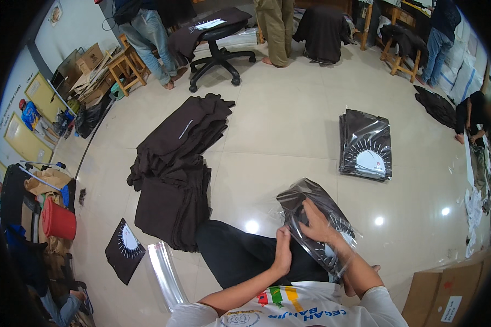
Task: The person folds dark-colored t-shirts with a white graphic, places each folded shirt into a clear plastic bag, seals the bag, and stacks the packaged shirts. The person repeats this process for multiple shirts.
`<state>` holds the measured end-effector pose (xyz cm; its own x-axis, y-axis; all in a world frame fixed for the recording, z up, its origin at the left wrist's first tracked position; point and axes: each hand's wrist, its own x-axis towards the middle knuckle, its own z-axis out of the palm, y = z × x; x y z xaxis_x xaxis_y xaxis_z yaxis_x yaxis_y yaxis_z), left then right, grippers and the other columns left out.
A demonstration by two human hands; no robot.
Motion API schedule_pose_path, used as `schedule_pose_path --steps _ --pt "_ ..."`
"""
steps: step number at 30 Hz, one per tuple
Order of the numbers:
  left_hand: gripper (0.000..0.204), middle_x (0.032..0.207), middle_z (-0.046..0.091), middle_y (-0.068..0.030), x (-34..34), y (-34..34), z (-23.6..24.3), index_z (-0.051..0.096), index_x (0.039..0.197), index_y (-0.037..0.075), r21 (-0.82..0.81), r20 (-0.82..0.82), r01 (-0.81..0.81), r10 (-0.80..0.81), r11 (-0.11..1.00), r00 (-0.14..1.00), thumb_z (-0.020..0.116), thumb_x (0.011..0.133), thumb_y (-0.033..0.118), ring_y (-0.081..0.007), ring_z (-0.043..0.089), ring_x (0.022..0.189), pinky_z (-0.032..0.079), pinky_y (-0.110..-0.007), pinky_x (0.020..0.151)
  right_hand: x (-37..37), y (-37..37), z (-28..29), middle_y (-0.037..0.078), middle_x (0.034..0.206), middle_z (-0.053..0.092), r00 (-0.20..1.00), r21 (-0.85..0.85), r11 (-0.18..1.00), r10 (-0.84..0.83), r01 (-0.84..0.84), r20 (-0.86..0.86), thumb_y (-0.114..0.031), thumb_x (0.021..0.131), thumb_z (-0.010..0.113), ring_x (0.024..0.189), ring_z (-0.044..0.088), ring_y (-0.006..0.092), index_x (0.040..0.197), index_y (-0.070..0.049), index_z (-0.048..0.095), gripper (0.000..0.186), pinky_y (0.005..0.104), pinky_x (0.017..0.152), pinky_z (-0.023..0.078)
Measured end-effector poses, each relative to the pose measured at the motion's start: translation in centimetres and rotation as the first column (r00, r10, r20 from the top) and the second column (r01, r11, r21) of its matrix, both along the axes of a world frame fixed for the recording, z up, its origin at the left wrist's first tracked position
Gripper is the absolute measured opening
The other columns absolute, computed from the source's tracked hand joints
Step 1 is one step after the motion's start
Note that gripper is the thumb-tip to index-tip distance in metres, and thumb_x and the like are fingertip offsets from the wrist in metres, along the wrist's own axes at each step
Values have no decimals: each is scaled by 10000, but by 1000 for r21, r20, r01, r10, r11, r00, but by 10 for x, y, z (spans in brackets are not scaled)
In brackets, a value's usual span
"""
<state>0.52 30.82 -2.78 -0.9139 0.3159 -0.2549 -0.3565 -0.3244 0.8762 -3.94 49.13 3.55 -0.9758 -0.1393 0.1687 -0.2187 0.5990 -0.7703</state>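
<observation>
We wear a white short-sleeved shirt (316,297) printed with red, green and yellow blocks (277,296), blue lettering (312,315) and a round emblem (243,320), plus black trousers (232,253), our left hand (282,253) and right hand (317,224) bare.

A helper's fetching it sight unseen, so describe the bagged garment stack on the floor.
On the tiled floor, find the big dark garment pile left of centre. The bagged stack lies to its right, showing a white half-sun print. It is plastic-wrapped, unlike the pile, and untouched, unlike the held packet.
</observation>
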Motion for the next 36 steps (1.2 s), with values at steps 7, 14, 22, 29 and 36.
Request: schedule_pose_path --steps 7,14,22,29,36 --pt "862 1607 416 -161 -76 20 14 152 1668 109 477 310 -335 201 813 929 295 1071 713 -286 428 1464 332 -432 1232 -19 -29 42 342 1552 378 982 254 964 28 -75 185 -393 1020 617 1228 593 552 1436 -11 469 583 561 987 546" --pt "874 1501 532 -76 -84 26 33 350 1634 169 487 238 -305 212 818 948 310 1022 791 -260 498 1385 397 -422 1184 -13 -46 10 342 1452 487 991 173 985 24 -1 -130 -328 1046 576 1335 473 523 1395 57 492 527 555 1139 391" --pt "857 1366 632 -126 -75 12 36 564 1419 95 515 342 -271 96 813 935 369 990 810 -303 603 1255 454 -468 1118 -23 -49 8 353 1505 425 982 191 964 187 -184 4 -400 1075 505 1433 398 495 1452 52 452 591 528 1203 334" --pt "653 1426 594 -156 -81 8 60 437 1521 83 422 180 -317 264 849 947 480 1075 558 -295 605 1285 470 -459 1121 -30 -58 -3 326 1502 442 993 -14 998 55 -57 -102 -312 1031 630 1393 459 483 1467 47 450 593 501 1164 404" --pt "502 1378 596 -94 -74 1 29 444 1479 110 436 154 -118 56 892 987 564 1087 398 -238 604 1275 498 -419 1084 -42 -55 11 250 1427 510 972 136 976 190 -171 -141 -209 997 657 1315 517 442 1488 -93 538 518 516 1120 429"
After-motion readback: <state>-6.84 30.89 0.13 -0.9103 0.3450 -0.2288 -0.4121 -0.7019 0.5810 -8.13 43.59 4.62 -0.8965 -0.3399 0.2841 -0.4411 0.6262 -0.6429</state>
